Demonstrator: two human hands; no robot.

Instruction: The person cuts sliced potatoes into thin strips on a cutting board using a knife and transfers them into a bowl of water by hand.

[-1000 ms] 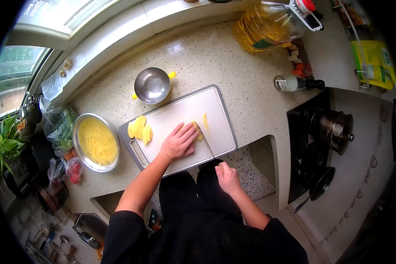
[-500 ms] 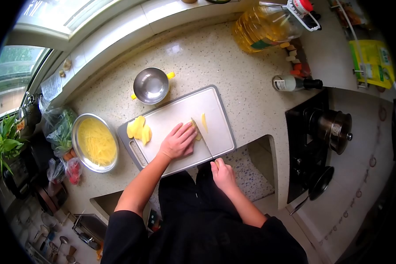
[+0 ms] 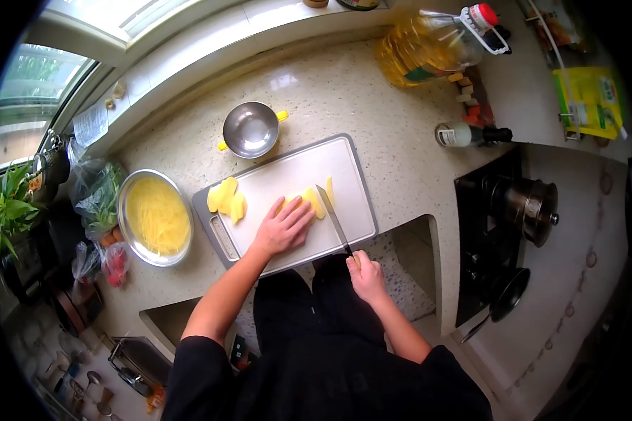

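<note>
My left hand (image 3: 283, 228) lies on the cutting board (image 3: 253, 188), its fingers stretched over pale yellow potato slices (image 3: 314, 203). Part of those slices is hidden under the fingers. A knife (image 3: 338, 223) has its handle in my right hand (image 3: 366, 274), which is closed round it near the board's front edge. The blade points away from me and rests just right of the slices. One thin cut strip (image 3: 329, 186) lies beyond the blade tip. More potato slices (image 3: 226, 199) are heaped at the board's left end.
A metal bowl of yellow shreds (image 3: 157, 218) stands left of the board. Behind it is a small steel pot (image 3: 251, 130) with yellow handles. An oil jug (image 3: 428, 49), a dark-capped bottle (image 3: 470, 135) and a stove with a lidded pot (image 3: 530, 208) are to the right.
The knife and my right hand have shifted slightly right, and the blade now stands clear of my left fingers. More of the slices shows between them. The whole view has moved a little.
</note>
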